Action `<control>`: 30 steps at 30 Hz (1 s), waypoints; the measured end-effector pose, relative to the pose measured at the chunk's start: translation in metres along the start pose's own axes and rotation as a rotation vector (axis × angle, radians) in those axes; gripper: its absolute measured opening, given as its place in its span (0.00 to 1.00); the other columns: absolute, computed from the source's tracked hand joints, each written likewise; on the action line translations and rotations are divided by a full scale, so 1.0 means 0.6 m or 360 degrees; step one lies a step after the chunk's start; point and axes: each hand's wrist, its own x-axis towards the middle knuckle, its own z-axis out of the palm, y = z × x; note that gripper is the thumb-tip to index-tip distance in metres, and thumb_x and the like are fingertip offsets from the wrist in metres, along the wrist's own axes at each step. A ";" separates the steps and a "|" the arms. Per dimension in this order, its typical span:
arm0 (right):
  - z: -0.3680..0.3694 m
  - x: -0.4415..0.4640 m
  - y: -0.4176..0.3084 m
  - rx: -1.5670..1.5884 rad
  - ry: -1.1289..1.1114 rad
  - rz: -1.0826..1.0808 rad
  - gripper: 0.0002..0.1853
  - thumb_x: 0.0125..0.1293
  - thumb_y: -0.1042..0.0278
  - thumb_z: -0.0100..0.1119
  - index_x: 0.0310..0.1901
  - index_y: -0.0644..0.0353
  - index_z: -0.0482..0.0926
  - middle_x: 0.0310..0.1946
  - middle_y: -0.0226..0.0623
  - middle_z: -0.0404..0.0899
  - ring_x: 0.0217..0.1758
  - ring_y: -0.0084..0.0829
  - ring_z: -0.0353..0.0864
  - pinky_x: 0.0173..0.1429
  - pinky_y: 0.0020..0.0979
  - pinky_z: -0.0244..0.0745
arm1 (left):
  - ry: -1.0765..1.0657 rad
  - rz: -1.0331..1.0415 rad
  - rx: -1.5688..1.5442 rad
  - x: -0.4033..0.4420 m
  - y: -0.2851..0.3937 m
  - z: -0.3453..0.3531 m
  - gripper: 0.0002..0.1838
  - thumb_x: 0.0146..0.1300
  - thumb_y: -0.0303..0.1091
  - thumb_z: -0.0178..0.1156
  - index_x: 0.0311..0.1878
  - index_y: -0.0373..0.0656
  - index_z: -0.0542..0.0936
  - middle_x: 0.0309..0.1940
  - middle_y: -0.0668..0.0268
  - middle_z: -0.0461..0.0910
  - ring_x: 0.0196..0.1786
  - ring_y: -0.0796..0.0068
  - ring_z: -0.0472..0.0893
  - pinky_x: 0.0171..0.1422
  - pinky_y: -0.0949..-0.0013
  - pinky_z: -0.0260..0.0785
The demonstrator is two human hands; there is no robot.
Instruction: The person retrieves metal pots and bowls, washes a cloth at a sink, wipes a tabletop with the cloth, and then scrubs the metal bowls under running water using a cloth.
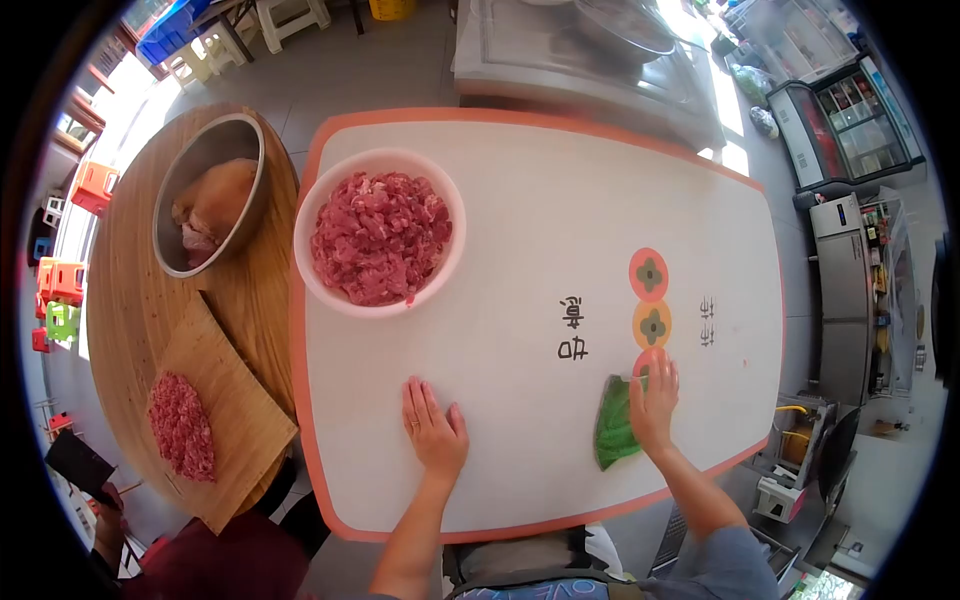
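I see the left hand (437, 438) palm down, fingers (421, 404) straight, thumb (457, 419) spread aside. The right hand (655, 402) points forward, its fingers extended close together. The bare left forearm (410, 535) and right forearm (700, 495) slant well apart.

White table (520, 420), orange rim (420, 114), red and orange fruit prints (652, 310) — pink bowl (458, 232), red meat (380, 238) — green item (615, 432), seemingly dark-edged.

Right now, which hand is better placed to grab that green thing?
Probably the right hand: it's right beside the green thing, its thumb side at the edge. The left hand lies palm down on the white tabletop, farther away.
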 end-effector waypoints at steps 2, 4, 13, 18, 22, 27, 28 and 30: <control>0.020 -0.099 0.051 -0.0114 -0.0249 0.0122 0.33 0.62 0.53 0.46 0.64 0.63 0.52 0.65 0.53 0.46 0.68 0.53 0.42 0.66 0.53 0.39 | -0.0026 -0.0018 0.0042 -0.003 -0.001 0.001 0.28 0.57 0.32 0.52 0.59 0.28 0.60 0.61 0.47 0.58 0.65 0.51 0.57 0.66 0.56 0.49; 0.054 -0.137 0.042 -0.0180 -0.0291 0.0050 0.36 0.60 0.52 0.49 0.64 0.65 0.51 0.66 0.55 0.43 0.69 0.55 0.40 0.65 0.54 0.38 | -0.0041 -0.0010 0.0096 -0.002 0.005 0.002 0.28 0.57 0.32 0.51 0.59 0.28 0.60 0.62 0.47 0.58 0.65 0.51 0.57 0.67 0.55 0.49; 0.101 0.110 -0.112 0.0025 -0.0168 -0.1020 0.28 0.59 0.42 0.47 0.58 0.49 0.66 0.64 0.37 0.55 0.67 0.40 0.51 0.67 0.45 0.44 | -0.0035 0.0093 0.0193 0.004 0.019 0.000 0.27 0.58 0.31 0.48 0.60 0.27 0.58 0.62 0.46 0.56 0.65 0.48 0.56 0.67 0.54 0.48; 0.112 0.391 -0.100 -0.0096 0.0151 -0.0829 0.32 0.63 0.40 0.37 0.64 0.52 0.57 0.67 0.36 0.50 0.70 0.39 0.46 0.70 0.41 0.40 | -0.0024 0.0150 0.0301 0.006 0.033 0.005 0.27 0.59 0.31 0.45 0.60 0.27 0.57 0.63 0.46 0.55 0.66 0.48 0.55 0.68 0.55 0.47; 0.082 0.579 0.053 -0.0107 0.0217 -0.0569 0.33 0.64 0.40 0.33 0.65 0.51 0.54 0.68 0.35 0.47 0.71 0.36 0.41 0.71 0.40 0.36 | -0.0015 0.0152 0.0376 0.009 0.046 0.015 0.26 0.59 0.30 0.43 0.61 0.27 0.57 0.63 0.46 0.55 0.66 0.49 0.55 0.68 0.55 0.46; -0.025 0.669 0.369 -0.0402 0.0286 0.0049 0.33 0.64 0.38 0.28 0.66 0.46 0.52 0.69 0.29 0.45 0.71 0.36 0.41 0.70 0.40 0.36 | -0.0064 0.0121 0.0437 0.007 0.054 0.026 0.27 0.60 0.30 0.41 0.62 0.28 0.55 0.63 0.47 0.54 0.67 0.50 0.53 0.69 0.55 0.44; -0.050 0.662 0.446 -0.0468 0.0268 0.0205 0.32 0.64 0.38 0.28 0.66 0.45 0.52 0.69 0.29 0.44 0.71 0.37 0.42 0.70 0.42 0.37 | -0.0077 0.0115 0.0447 0.009 0.054 0.029 0.27 0.61 0.30 0.40 0.62 0.28 0.55 0.64 0.47 0.53 0.67 0.50 0.52 0.69 0.56 0.44; -0.087 0.627 0.604 -0.0512 0.0291 0.0466 0.30 0.65 0.40 0.26 0.67 0.43 0.51 0.69 0.28 0.45 0.71 0.39 0.44 0.69 0.43 0.39 | -0.0099 0.0094 0.0457 0.006 0.056 0.030 0.27 0.61 0.31 0.40 0.62 0.27 0.54 0.64 0.47 0.52 0.67 0.50 0.52 0.69 0.56 0.43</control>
